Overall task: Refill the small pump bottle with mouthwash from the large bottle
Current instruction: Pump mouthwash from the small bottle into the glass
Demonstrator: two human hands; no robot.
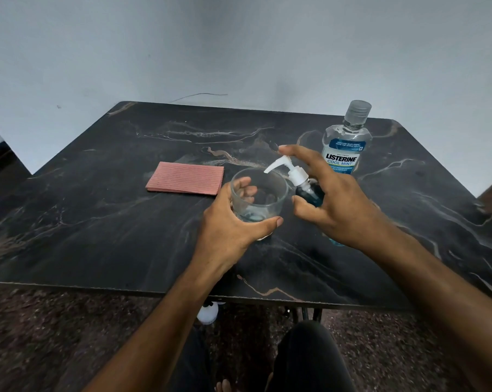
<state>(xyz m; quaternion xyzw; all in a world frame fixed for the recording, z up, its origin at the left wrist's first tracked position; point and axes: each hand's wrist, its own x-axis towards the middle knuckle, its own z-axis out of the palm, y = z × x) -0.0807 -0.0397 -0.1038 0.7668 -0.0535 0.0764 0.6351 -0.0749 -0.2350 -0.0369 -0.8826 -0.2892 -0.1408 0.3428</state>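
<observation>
Two hands: left hand fingers grip one clear round glass, right hand fingers grip one small blue pump bottle, beside one large clear mouthwash bottle.

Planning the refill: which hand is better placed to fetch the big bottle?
Probably the right hand: the big bottle stands capped just beyond it. But it grips the pump bottle, so must let go first. The left hand holds the glass.

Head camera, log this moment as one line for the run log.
left hand grips clear glass tumbler | right hand holds small blue pump bottle, nozzle over glass | large clear mouthwash bottle capped, upright
</observation>
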